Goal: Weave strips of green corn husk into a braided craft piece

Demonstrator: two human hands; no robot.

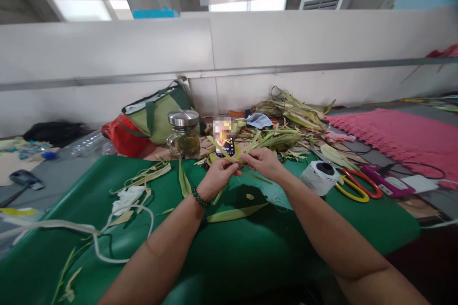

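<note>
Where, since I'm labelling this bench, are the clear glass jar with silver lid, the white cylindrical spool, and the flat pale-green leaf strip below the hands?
Glass jar (186, 140), head view: on its body.
White spool (316, 179), head view: on its side.
Leaf strip (236, 213), head view: on its middle.

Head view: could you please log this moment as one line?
left hand: pinching leaf strips; right hand: pinching leaf strips; phone: beyond hands; scissors: beside spool

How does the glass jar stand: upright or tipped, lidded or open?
Upright and lidded: the silver lid sits level on top of the glass jar.
</note>
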